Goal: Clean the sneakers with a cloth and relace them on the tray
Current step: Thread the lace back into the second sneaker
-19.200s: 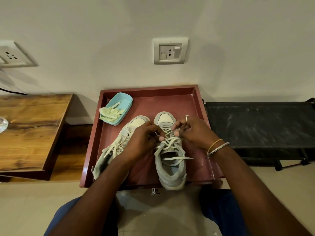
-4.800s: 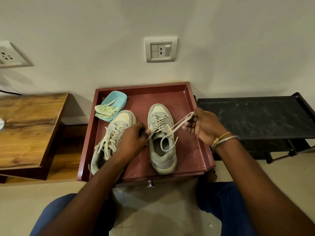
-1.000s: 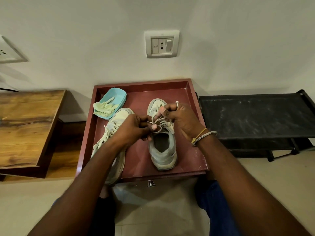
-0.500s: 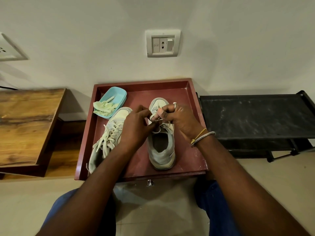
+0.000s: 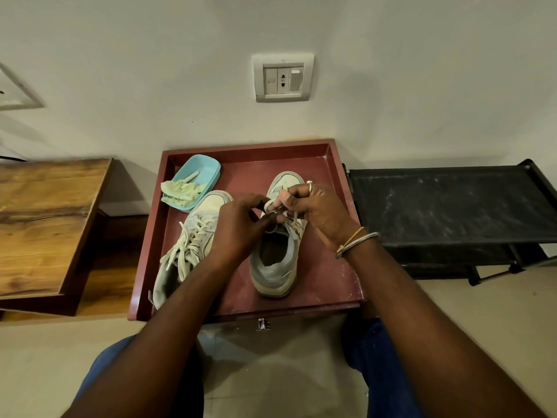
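Two pale grey sneakers stand on a dark red tray (image 5: 328,276). The right sneaker (image 5: 275,267) points away from me, its lace (image 5: 281,213) bunched over the tongue. My left hand (image 5: 241,227) pinches a loop of that lace from the left. My right hand (image 5: 316,214) pinches the lace from the right, a strand wrapped round one finger. Both hands meet above the sneaker's eyelets and hide them. The left sneaker (image 5: 187,245) lies angled at the tray's left side, laced, with loose ends trailing.
A light blue dish (image 5: 208,173) holding a pale green cloth (image 5: 180,191) sits in the tray's far left corner. A wooden table (image 5: 45,224) stands to the left, a black rack (image 5: 446,206) to the right. The wall with a socket plate (image 5: 282,77) is just behind.
Since a second ago both hands have stayed over the right sneaker's tongue, working the lace; the left hand's fingers closed in toward the right hand. Earlier the right hand held the lace pulled out sideways.
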